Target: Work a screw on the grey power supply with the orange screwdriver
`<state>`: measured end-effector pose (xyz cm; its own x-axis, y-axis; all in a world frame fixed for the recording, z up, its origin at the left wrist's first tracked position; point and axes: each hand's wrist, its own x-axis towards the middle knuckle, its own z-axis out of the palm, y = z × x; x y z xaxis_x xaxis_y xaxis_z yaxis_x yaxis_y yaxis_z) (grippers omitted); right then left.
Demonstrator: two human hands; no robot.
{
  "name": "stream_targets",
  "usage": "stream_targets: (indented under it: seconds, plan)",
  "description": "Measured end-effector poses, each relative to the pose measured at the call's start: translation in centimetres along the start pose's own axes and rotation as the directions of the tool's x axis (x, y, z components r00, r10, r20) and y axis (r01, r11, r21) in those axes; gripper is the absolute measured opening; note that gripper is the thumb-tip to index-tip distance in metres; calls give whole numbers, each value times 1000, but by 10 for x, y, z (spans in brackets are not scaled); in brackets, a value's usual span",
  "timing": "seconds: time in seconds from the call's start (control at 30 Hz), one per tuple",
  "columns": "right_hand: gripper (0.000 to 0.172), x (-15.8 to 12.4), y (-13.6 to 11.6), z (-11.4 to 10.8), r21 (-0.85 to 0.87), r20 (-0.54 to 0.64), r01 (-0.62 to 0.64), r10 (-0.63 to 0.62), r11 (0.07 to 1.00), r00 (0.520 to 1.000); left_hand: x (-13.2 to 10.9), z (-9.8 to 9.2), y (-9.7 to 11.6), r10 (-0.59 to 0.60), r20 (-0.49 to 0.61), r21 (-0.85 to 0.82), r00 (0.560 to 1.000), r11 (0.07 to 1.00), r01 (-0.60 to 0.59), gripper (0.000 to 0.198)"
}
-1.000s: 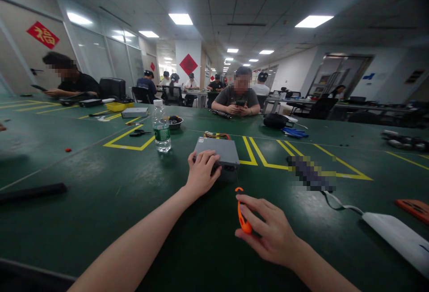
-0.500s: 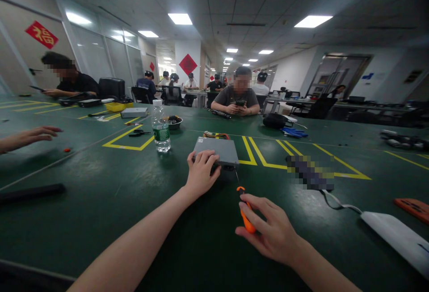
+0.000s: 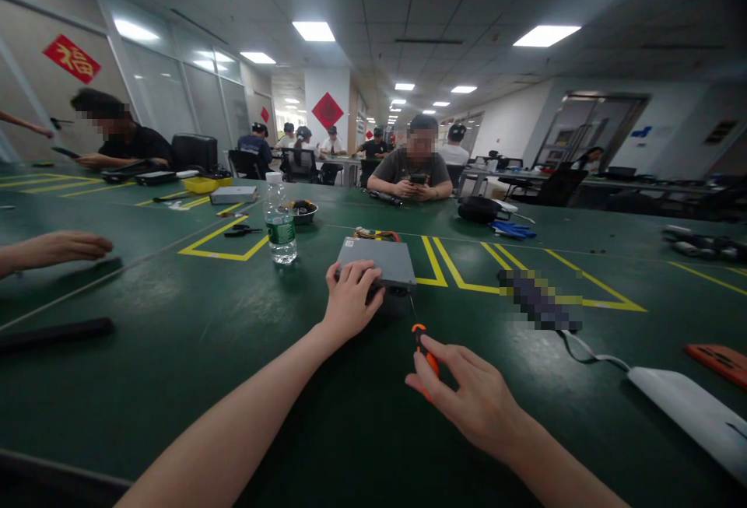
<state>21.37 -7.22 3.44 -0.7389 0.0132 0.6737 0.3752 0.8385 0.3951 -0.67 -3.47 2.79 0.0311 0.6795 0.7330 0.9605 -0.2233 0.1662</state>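
A grey metal computer power supply (image 3: 388,261) lies flat on the green table, its bundle of coloured wires (image 3: 378,235) at the far side. My left hand (image 3: 352,298) grips its near left part, fingers over the top and thumb along the front face. In my right hand (image 3: 470,395) is a screwdriver (image 3: 419,331) with an orange and black handle, pinched between thumb and fingers. Its thin shaft points away from me, and the tip meets the front right corner of the power supply. Whatever the tip touches is too small to make out.
A water bottle (image 3: 281,220) stands left of the power supply, before a metal bowl (image 3: 304,213). At right lie a white device with a cable (image 3: 689,407) and an orange phone (image 3: 720,364). Another person's hand (image 3: 64,250) is at far left, near a black bar (image 3: 55,335).
My right fingers have shifted round the screwdriver handle and cover more of it. My left hand and the power supply stay put. The other person's hand at left has curled its fingers.
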Motion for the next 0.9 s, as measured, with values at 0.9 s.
stream_targets:
  seconds: [0.9]
  plan:
    - [8,4,7,-1,54,-117,-54,60,997,991,0,0,0,2,17,0,1000,1000,-2,22]
